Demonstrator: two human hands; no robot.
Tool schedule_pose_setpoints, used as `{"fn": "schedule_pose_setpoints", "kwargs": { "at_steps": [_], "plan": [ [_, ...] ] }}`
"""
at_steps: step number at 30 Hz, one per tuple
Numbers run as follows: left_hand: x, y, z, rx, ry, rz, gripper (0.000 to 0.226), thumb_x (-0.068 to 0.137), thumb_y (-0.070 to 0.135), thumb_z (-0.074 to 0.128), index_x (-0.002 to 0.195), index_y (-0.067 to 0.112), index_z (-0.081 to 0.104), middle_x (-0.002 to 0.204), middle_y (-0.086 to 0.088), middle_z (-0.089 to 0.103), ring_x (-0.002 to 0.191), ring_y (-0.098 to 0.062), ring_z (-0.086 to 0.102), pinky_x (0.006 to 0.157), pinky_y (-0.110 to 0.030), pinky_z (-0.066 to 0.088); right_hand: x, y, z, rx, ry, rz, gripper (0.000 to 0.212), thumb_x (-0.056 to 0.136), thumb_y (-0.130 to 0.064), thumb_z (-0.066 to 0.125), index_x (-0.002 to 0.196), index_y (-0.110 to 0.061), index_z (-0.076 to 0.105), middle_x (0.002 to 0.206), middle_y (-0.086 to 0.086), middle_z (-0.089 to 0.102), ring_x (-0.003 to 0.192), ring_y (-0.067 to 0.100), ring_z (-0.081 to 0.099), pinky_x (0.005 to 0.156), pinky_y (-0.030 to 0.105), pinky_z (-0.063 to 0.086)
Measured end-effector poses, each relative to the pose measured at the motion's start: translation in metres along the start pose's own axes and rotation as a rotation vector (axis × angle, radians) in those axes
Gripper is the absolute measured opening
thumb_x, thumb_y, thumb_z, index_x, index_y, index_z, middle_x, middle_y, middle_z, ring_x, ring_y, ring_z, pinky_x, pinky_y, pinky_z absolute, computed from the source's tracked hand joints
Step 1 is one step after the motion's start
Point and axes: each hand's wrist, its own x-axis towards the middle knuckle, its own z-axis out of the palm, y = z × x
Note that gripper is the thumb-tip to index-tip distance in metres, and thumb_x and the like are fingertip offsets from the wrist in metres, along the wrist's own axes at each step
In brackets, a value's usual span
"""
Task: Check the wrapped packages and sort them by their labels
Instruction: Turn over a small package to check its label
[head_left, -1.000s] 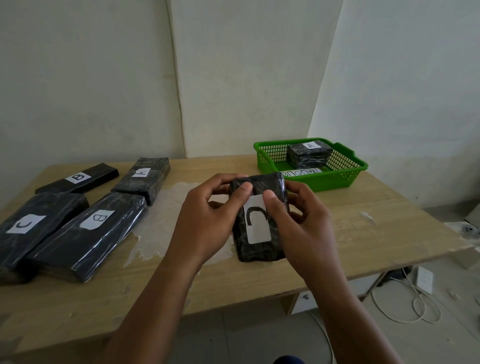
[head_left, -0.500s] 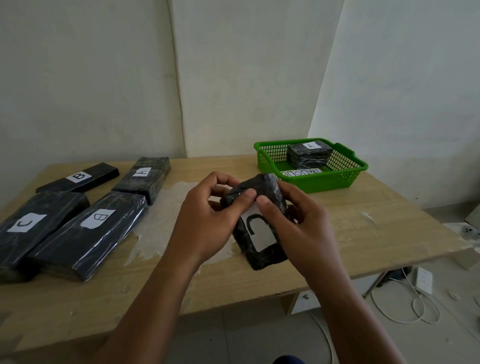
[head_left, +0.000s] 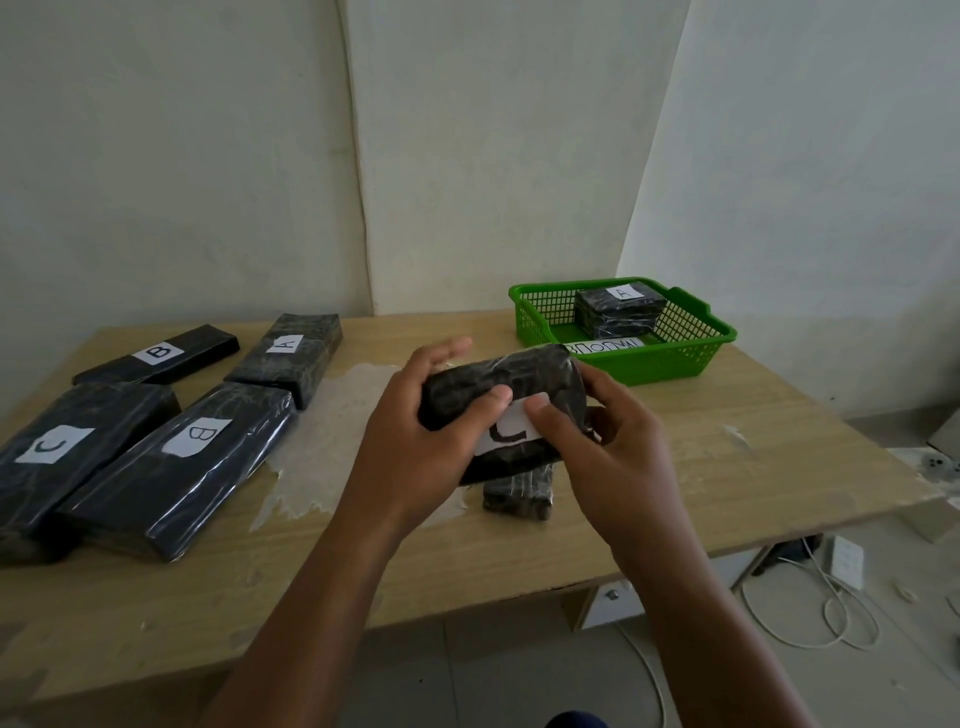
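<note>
Packages (head_left: 171, 467) left — basket (head_left: 675, 358) beyond hands (head_left: 415, 436)

Just one camera here, strapped to my head, wide-angle, looking forward and down over the wooden table (head_left: 675, 499). My left hand (head_left: 415, 441) and right hand (head_left: 613, 457) sit close up in the middle of frame, forearms coming in from the bottom. The wall corner fills the top half, floor shows lower right.
</note>
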Motion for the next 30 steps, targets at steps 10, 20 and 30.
{"fn": "schedule_pose_setpoints", "kwargs": {
  "at_steps": [10,20,30],
  "plan": [
    [0.002,0.001,0.001,0.190,0.046,-0.037,0.050,0.078,0.069,0.074,0.092,0.021,0.065,0.098,0.009,0.071,0.092,-0.008,0.070,0.072,-0.024,0.051,-0.004,0.001,-0.001,0.029,-0.019,-0.070,0.020,0.096,-0.019,0.073,0.115,-0.025,0.073,0.106,0.001,0.076,0.096,0.013,0.077,0.077,0.029,0.065],
    [0.004,-0.001,0.007,0.265,0.106,0.049,0.043,0.082,0.055,0.078,0.083,0.016,0.059,0.085,0.004,0.068,0.081,-0.010,0.067,0.066,-0.025,0.048,0.000,-0.001,0.003,0.001,-0.051,-0.127,0.032,0.099,-0.007,0.068,0.097,-0.038,0.076,0.100,-0.002,0.077,0.092,0.013,0.076,0.079,0.029,0.064],
    [0.004,0.000,0.003,-0.006,-0.156,-0.053,0.033,0.088,0.041,0.078,0.120,0.039,0.069,0.109,0.016,0.073,0.093,0.002,0.073,0.074,-0.019,0.061,0.009,0.006,-0.001,0.158,0.177,0.006,0.011,0.101,-0.025,0.068,0.108,-0.024,0.077,0.096,-0.003,0.080,0.091,0.014,0.078,0.079,0.028,0.063]
  ]
}}
